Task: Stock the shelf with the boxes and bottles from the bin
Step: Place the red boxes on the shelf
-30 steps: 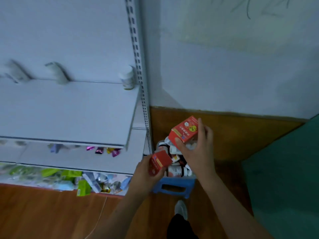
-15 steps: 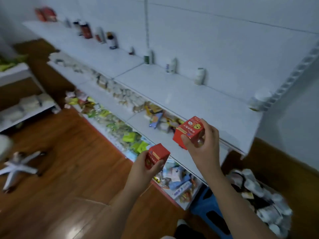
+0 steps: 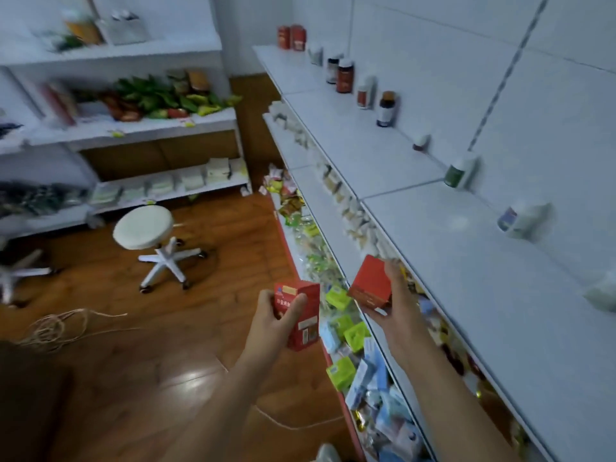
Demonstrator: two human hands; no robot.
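Two red boxes, in transit: taller red box [image 3: 301,315] gripped by left hand [image 3: 273,316], squarer red box [image 3: 370,283] pinched by right hand [image 3: 395,303] beside the white top shelf [image 3: 466,261] (bottles line its back wall), likely carried for shelving.

Each hand holds a red box — the left hand [image 3: 273,315] grips a tall box [image 3: 301,315] above the floor, the right hand [image 3: 396,303] a square box [image 3: 370,283] at the shelf's [image 3: 466,261] front edge — bottles [image 3: 386,108] line its back edge.
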